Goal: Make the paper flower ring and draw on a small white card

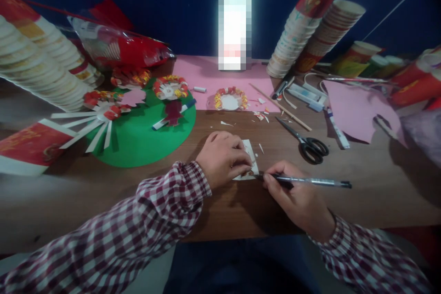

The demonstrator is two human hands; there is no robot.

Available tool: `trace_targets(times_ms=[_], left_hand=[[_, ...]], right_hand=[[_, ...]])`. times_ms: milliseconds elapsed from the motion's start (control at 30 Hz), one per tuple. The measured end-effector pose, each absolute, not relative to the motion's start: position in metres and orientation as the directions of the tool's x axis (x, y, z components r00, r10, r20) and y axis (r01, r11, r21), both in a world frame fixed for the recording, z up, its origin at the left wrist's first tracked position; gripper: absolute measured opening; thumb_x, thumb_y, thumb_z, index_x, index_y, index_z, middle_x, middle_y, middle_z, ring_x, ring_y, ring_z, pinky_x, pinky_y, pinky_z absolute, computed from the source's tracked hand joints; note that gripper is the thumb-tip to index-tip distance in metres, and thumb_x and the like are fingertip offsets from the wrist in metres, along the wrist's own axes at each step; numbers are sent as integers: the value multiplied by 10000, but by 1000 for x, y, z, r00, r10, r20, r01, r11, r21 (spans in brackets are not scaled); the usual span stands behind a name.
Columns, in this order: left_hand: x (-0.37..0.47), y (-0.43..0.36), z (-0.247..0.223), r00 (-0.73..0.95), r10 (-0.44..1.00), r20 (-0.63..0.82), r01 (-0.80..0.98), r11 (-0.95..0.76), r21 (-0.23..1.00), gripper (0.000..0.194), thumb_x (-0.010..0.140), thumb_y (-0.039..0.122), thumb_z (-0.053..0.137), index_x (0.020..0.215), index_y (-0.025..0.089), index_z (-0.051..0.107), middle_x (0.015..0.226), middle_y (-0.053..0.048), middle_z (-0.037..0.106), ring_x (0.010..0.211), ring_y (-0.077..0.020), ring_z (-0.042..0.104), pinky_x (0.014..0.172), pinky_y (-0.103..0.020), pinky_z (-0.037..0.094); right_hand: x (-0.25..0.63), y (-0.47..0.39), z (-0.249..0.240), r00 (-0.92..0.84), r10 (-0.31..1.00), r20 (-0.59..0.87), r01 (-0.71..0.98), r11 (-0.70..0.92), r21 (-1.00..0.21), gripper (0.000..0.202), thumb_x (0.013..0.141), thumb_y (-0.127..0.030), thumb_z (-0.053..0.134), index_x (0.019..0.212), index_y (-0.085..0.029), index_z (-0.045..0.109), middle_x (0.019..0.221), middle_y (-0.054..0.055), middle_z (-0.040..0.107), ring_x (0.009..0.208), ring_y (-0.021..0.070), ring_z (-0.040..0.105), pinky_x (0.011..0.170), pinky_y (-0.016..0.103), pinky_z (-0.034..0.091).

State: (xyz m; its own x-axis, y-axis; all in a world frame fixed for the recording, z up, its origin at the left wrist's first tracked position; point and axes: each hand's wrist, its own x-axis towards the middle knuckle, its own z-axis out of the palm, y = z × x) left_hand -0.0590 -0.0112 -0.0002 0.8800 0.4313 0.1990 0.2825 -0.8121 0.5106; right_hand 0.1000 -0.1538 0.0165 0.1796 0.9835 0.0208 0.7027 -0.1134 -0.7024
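Note:
My left hand (225,158) rests on a small piece of white paper (253,154) with brownish marks, its bent fingers close together and pinning it to the tabletop. Part of the paper is hidden beneath these fingers. In my right hand (298,197) is a slim pen (313,181) with a clear barrel and dark end, pinched near its tip. The tip meets the paper's lower right corner, beside my left fingertips. Black-handled scissors (312,147) lie to the right, beyond the pen.
Stacked paper cups (292,32) rise at the back right, and more cups (37,64) at the left. A green round sheet (138,142) carries paper crafts. Behind my hands sit a wreath-like ring (230,99), a wooden stick (285,110) and a glowing, blurred-out screen (234,27).

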Motion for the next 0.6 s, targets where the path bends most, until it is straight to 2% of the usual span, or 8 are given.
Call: trace_targets(times_ms=[600], left_hand=[[-59, -12, 1, 880, 436, 188, 290, -807, 514, 144, 834, 409, 601, 854, 317, 710, 911, 3, 619, 938, -184, 494, 889, -374, 298]], right_hand=[[100, -154, 15, 193, 981, 29, 683, -113, -722, 180, 889, -336, 502, 787, -201, 562, 647, -9, 602, 568, 120, 549, 530, 236, 407]])
